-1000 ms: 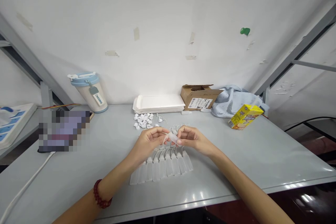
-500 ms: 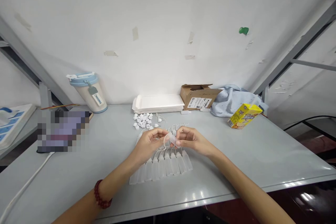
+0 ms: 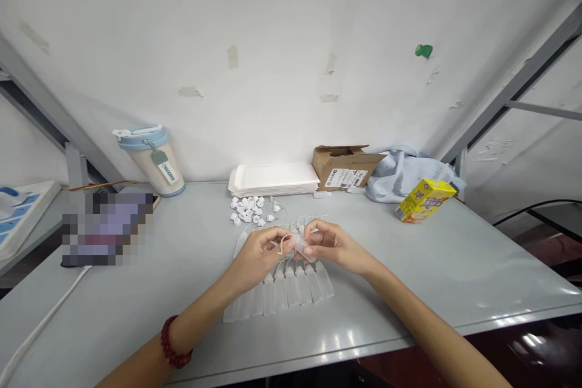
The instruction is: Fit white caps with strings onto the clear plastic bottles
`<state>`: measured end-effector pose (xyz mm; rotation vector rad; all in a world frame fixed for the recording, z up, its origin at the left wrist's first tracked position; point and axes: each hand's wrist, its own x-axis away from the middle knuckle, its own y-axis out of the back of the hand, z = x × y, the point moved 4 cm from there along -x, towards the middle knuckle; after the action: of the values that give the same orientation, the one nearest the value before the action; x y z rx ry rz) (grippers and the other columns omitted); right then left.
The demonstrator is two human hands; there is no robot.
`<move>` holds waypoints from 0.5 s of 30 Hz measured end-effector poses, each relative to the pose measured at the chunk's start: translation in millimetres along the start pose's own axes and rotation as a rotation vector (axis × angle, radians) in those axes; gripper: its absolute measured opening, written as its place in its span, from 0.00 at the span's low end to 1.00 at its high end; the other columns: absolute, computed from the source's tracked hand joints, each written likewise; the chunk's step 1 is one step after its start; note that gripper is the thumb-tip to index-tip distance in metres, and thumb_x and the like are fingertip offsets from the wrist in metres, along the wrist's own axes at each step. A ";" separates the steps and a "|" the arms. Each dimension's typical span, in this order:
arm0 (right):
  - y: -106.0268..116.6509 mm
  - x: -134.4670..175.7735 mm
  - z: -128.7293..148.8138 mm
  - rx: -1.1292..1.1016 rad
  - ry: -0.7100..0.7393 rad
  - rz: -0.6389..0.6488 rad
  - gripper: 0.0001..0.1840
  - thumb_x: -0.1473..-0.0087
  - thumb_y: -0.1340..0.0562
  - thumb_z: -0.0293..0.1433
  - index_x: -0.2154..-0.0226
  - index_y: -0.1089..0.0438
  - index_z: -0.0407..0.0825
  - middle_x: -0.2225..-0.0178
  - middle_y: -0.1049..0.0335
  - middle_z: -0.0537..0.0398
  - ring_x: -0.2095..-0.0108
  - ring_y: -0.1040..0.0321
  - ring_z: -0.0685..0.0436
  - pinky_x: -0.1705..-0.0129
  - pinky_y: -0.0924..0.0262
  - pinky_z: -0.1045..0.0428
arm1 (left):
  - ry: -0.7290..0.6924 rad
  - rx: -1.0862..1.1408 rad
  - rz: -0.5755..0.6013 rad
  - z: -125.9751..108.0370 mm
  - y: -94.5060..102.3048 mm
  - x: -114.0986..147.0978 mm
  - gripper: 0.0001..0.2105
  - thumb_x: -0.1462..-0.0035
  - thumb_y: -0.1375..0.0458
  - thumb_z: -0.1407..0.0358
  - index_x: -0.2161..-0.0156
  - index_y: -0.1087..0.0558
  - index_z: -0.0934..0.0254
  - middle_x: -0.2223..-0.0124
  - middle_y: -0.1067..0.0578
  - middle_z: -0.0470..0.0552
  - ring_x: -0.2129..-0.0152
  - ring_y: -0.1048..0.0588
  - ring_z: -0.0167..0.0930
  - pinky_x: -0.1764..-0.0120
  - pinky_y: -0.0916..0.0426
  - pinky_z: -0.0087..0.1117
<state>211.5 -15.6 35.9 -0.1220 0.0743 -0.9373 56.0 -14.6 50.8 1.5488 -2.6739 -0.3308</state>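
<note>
Between my two hands, above the table, is a small translucent plastic bottle (image 3: 303, 248), held at a tilt. My right hand (image 3: 340, 247) grips its body between thumb and fingers. At its upper end my left hand (image 3: 255, 256) pinches around the neck; the fingers partly hide it. A thin curved tube (image 3: 280, 245) arcs out by the left fingertips. Below my hands, similar bottles (image 3: 291, 288) with bent tubes lie side by side in a row. More bottles and tubes behind my hands are partly covered. Several small white caps (image 3: 248, 208) are heaped just beyond.
At the back stand a stack of white trays or boxes (image 3: 277, 179) and an open cardboard box (image 3: 343, 170). To the right are a blue cloth (image 3: 400, 176) and a yellow carton (image 3: 425, 201). A tumbler (image 3: 152, 160) and a blurred phone (image 3: 109, 227) with a cable occupy the left.
The tube's arc by my left fingers has swung left and its free end now shows. The held bottle has tilted slightly; both hands stay in nearly the same place.
</note>
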 end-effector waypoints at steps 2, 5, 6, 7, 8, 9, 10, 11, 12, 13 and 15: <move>-0.9 -0.2 -0.1 0.005 0.004 -0.008 0.14 0.51 0.35 0.35 0.65 0.38 0.48 0.72 0.29 0.56 0.72 0.33 0.50 0.66 0.40 0.52 | 0.003 -0.001 0.011 0.6 -0.6 0.7 0.11 0.43 0.46 0.60 0.60 0.25 0.63 0.66 0.23 0.50 0.68 0.26 0.33 0.62 0.34 0.32; -1.3 0.4 -0.1 0.040 0.016 -0.030 0.16 0.50 0.36 0.35 0.59 0.38 0.48 0.72 0.28 0.56 0.73 0.34 0.51 0.67 0.40 0.53 | 0.000 0.015 0.028 0.4 -1.3 1.6 0.12 0.43 0.46 0.60 0.60 0.25 0.63 0.65 0.22 0.51 0.68 0.26 0.33 0.62 0.34 0.32; -1.5 0.8 0.1 0.056 0.024 -0.034 0.17 0.49 0.37 0.35 0.57 0.37 0.48 0.72 0.28 0.56 0.73 0.34 0.51 0.67 0.40 0.53 | -0.001 0.020 0.034 0.1 -1.4 1.7 0.12 0.43 0.46 0.60 0.60 0.25 0.63 0.65 0.22 0.51 0.68 0.26 0.33 0.61 0.34 0.32; -1.7 1.3 0.2 0.076 0.029 -0.037 0.18 0.48 0.37 0.35 0.55 0.37 0.48 0.71 0.28 0.55 0.72 0.34 0.51 0.67 0.40 0.53 | -0.001 0.022 0.038 -0.2 -1.6 1.7 0.12 0.42 0.47 0.60 0.60 0.25 0.63 0.65 0.22 0.51 0.68 0.26 0.33 0.61 0.34 0.33; -1.9 1.8 0.3 0.100 0.034 -0.039 0.18 0.48 0.38 0.35 0.54 0.36 0.48 0.71 0.28 0.55 0.72 0.33 0.50 0.67 0.40 0.52 | 0.002 0.023 0.043 -0.4 -1.8 1.7 0.12 0.42 0.47 0.60 0.60 0.25 0.63 0.66 0.22 0.51 0.68 0.26 0.33 0.61 0.34 0.33; -2.1 2.1 0.3 0.124 0.037 -0.044 0.19 0.47 0.39 0.36 0.53 0.35 0.48 0.71 0.29 0.55 0.71 0.33 0.49 0.67 0.40 0.52 | 0.006 0.022 0.045 -0.3 -1.9 1.7 0.12 0.42 0.47 0.60 0.61 0.25 0.63 0.66 0.22 0.51 0.68 0.26 0.33 0.61 0.34 0.32; -2.1 2.3 0.1 0.145 0.040 -0.050 0.19 0.47 0.39 0.36 0.53 0.33 0.48 0.71 0.29 0.54 0.70 0.32 0.49 0.67 0.40 0.52 | 0.013 0.019 0.044 0.0 -2.0 1.6 0.12 0.42 0.47 0.60 0.61 0.25 0.63 0.66 0.22 0.51 0.67 0.26 0.33 0.61 0.34 0.32; -2.0 2.3 -0.2 0.162 0.043 -0.058 0.18 0.47 0.39 0.37 0.53 0.32 0.48 0.71 0.29 0.54 0.69 0.32 0.48 0.67 0.39 0.52 | 0.020 0.016 0.041 0.5 -2.0 1.5 0.12 0.43 0.46 0.59 0.61 0.25 0.64 0.66 0.22 0.51 0.67 0.26 0.33 0.61 0.34 0.32; -1.8 2.3 -0.5 0.171 0.047 -0.069 0.18 0.47 0.39 0.37 0.54 0.32 0.48 0.70 0.28 0.54 0.68 0.31 0.47 0.67 0.39 0.52 | 0.024 0.012 0.036 1.3 -2.1 1.4 0.12 0.43 0.47 0.59 0.61 0.25 0.64 0.66 0.22 0.51 0.67 0.26 0.33 0.62 0.34 0.32; -1.4 2.1 -0.9 0.175 0.052 -0.081 0.18 0.47 0.39 0.37 0.54 0.32 0.48 0.70 0.28 0.54 0.68 0.31 0.47 0.67 0.39 0.52 | 0.027 0.009 0.031 2.3 -2.2 1.2 0.12 0.42 0.47 0.59 0.61 0.25 0.64 0.66 0.22 0.50 0.67 0.26 0.33 0.62 0.35 0.32; -0.2 1.7 -1.6 0.197 0.064 -0.116 0.18 0.48 0.38 0.37 0.54 0.31 0.48 0.70 0.27 0.53 0.68 0.32 0.47 0.66 0.39 0.51 | 0.041 -0.006 0.006 5.1 -1.9 0.8 0.13 0.43 0.47 0.58 0.62 0.25 0.64 0.67 0.23 0.50 0.68 0.26 0.32 0.62 0.35 0.32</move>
<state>212.2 -17.2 34.4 0.0868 0.0336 -1.0589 56.5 -15.4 45.4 1.5281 -2.6440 -0.3033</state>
